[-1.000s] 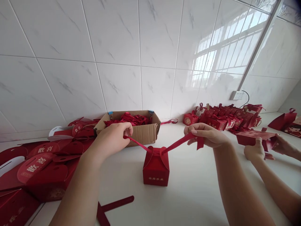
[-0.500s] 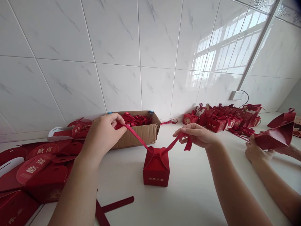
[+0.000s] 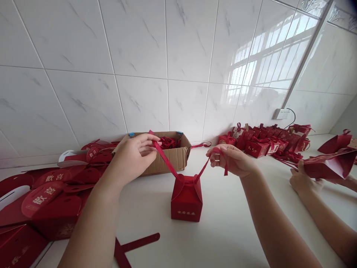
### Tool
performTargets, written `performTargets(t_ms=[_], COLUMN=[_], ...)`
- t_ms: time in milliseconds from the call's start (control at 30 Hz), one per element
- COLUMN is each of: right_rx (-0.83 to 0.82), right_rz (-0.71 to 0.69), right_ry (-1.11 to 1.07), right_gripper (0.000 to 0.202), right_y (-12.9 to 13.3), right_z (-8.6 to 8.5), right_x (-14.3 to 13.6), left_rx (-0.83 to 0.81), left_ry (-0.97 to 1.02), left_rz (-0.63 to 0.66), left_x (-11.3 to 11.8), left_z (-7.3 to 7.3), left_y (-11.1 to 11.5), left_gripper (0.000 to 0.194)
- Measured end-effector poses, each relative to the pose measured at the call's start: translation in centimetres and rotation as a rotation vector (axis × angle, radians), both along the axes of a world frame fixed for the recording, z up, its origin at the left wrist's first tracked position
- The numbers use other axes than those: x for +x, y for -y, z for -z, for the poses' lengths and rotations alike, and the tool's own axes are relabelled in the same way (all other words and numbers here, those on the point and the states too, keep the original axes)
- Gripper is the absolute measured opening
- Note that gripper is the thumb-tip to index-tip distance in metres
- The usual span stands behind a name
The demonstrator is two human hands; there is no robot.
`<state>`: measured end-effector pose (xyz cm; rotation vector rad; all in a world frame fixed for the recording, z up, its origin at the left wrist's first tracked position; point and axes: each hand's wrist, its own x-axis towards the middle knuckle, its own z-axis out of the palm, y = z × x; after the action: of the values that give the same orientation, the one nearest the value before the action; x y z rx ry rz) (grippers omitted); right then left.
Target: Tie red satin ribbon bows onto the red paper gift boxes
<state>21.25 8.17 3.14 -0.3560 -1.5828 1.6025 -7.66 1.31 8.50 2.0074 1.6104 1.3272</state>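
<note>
A small red gift box (image 3: 186,204) with gold lettering stands upright on the white table, its top flaps folded together. A red ribbon (image 3: 167,163) runs through the top, and its two ends rise in a V. My left hand (image 3: 134,158), above and left of the box, has the left end between its fingers, with a short tip poking up past them. On the other side, my right hand (image 3: 235,160) pinches the right end, which loops over the fingers and hangs down. Both stretches of ribbon look fairly taut.
Behind the gift box sits a cardboard box (image 3: 178,162) of red ribbons. Unfolded red boxes (image 3: 55,201) pile up at left; red strips (image 3: 141,242) lie in front. Finished gift boxes (image 3: 256,147) crowd the back right, near a co-worker's hand (image 3: 304,182) on a red box.
My left hand has shifted slightly right, its fingers now straighter along the ribbon. The ribbon end at my right hand has turned and hangs differently. At right, the co-worker's red box has tilted lower.
</note>
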Motion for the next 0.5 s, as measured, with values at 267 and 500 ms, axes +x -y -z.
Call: performTargets(t_ms=[267, 500], right_rx=[0.118, 0.256], right_rz=[0.138, 0.408], right_ry=[-0.159, -0.087], right_gripper=[0.022, 0.023], right_y=[0.2, 0.9], right_z=[-0.1, -0.4], right_x=[-1.1, -1.9], left_rx=[0.113, 0.277], left_ry=[0.209, 0.267], left_rz=[0.136, 0.086], left_x=[1.5, 2.1], left_z=[-0.2, 0.6], left_y=[0.5, -0.5], left_gripper=[0.021, 0.018])
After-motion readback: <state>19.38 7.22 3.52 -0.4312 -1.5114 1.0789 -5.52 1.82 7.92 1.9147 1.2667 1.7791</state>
